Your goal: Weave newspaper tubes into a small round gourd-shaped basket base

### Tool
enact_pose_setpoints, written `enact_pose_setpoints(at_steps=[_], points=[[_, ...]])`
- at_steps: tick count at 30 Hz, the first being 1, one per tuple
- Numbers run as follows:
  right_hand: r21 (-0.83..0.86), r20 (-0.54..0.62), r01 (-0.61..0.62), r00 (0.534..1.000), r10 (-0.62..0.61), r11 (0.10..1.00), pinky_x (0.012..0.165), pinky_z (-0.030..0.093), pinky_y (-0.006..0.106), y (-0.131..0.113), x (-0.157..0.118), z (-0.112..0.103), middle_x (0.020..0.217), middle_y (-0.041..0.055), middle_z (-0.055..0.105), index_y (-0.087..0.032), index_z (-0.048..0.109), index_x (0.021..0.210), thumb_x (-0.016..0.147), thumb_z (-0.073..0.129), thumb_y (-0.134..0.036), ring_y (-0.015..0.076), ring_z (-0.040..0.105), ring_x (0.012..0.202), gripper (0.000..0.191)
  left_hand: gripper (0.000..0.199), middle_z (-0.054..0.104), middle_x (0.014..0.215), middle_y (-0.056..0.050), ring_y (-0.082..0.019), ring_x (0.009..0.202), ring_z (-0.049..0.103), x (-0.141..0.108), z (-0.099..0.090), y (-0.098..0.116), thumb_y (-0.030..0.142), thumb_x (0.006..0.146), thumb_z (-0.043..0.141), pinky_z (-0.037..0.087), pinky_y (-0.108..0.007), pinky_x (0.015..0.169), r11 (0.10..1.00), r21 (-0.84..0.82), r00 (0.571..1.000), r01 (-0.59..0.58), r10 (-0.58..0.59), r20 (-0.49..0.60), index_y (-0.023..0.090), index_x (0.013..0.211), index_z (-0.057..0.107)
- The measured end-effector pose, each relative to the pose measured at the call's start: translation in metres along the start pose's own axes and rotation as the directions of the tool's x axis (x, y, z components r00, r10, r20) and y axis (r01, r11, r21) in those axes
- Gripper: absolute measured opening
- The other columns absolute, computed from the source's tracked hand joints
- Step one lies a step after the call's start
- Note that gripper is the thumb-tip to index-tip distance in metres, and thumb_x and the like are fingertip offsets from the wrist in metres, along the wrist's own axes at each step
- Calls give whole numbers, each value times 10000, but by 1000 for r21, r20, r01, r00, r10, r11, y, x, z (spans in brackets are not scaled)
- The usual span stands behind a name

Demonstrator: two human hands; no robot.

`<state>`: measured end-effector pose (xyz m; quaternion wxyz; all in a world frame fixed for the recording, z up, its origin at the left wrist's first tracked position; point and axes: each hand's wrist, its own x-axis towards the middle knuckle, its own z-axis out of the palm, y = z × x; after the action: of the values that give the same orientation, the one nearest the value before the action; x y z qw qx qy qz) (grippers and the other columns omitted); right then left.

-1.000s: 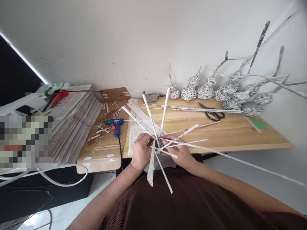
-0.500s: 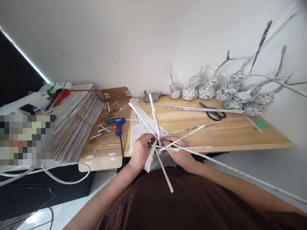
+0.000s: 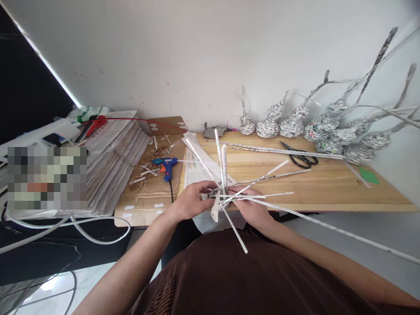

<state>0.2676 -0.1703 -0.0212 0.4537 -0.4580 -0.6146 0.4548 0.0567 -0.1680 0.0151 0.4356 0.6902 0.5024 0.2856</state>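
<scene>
Between my hands, just over the table's front edge, is a small woven paper piece (image 3: 224, 204) with rolled newspaper tubes (image 3: 236, 232) sticking out all round. My left hand (image 3: 190, 202) grips its left side, thumb in front and fingers behind. On the other side my right hand (image 3: 255, 211) is wrapped round the piece, its fingers partly hidden under the tubes. One very long paper tube (image 3: 328, 225) runs from the weave over my right forearm and out to the right. A flattened, wider tube end (image 3: 215, 209) leans toward me.
Finished woven paper gourds (image 3: 292, 124) stand along the wall at the back right, near black scissors (image 3: 300, 157) and long tubes (image 3: 262, 149). Left lie a blue glue gun (image 3: 169, 168) on cardboard (image 3: 144, 214), paper scraps and a tall newspaper stack (image 3: 114, 170).
The view has shifted slightly left. The piece has turned a little, and the flattened tube end near me looks shorter. My left hand's thumb and fingers are spread more around the weave.
</scene>
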Motion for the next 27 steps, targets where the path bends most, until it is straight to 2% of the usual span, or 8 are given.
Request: enact_pose_setpoints(at_steps=[2,5,7,11,15,22,27], points=[[26,19,-32,999,32,999,855,586,422,-1,3,-3,992,65,783,-232,781,951,834,673,-367,270,733,932,208,389,749,1080,-87,-237,989,716,1,15,-6,209,727,748,600,-339,838,999,-23,993,29,-32,-112,199,1114,705],[70,-7,-81,997,81,994,849,590,424,0,11,-8,983,60,782,-250,783,934,821,696,-392,269,735,920,202,417,715,1173,-105,-240,1096,677,-1,36,-10,197,735,747,600,-336,870,988,-156,959,-21,-24,-282,196,1147,686],[119,-10,-115,993,117,986,836,593,425,-2,16,-11,983,64,781,-249,782,938,817,704,-395,271,737,907,205,469,671,1259,-128,-258,1179,635,-3,45,-10,230,740,746,612,-334,843,964,-262,943,-55,-37,-332,190,1197,653],[179,47,-142,990,136,973,859,587,440,-6,22,-14,959,58,785,-251,784,898,804,715,-365,294,734,944,164,512,623,1351,-150,-272,1286,571,-7,46,-9,200,773,682,546,-401,1006,894,-434,968,-109,-3,-249,169,1278,601],[140,75,-108,992,98,984,900,575,484,-8,21,-15,977,73,785,-235,784,886,795,711,-369,305,728,969,177,446,625,1360,-140,-272,1286,577,-5,37,-10,239,828,652,459,-437,1111,860,-504,986,-75,-12,-167,157,1265,618],[100,92,-96,992,87,990,866,597,454,-13,16,-14,986,76,784,-216,793,943,821,695,-346,292,738,912,204,371,700,1246,-118,-257,1199,640,-2,27,-5,284,862,638,524,-417,1034,945,-327,994,-31,-4,-105,165,1213,652],[92,79,-60,995,53,994,889,580,464,-10,16,-14,965,103,782,-180,801,919,804,713,-359,303,730,910,231,340,722,1202,-113,-256,1130,674,-2,23,-3,304,869,632,564,-383,946,947,-321,997,14,-37,-66,155,1171,678]])
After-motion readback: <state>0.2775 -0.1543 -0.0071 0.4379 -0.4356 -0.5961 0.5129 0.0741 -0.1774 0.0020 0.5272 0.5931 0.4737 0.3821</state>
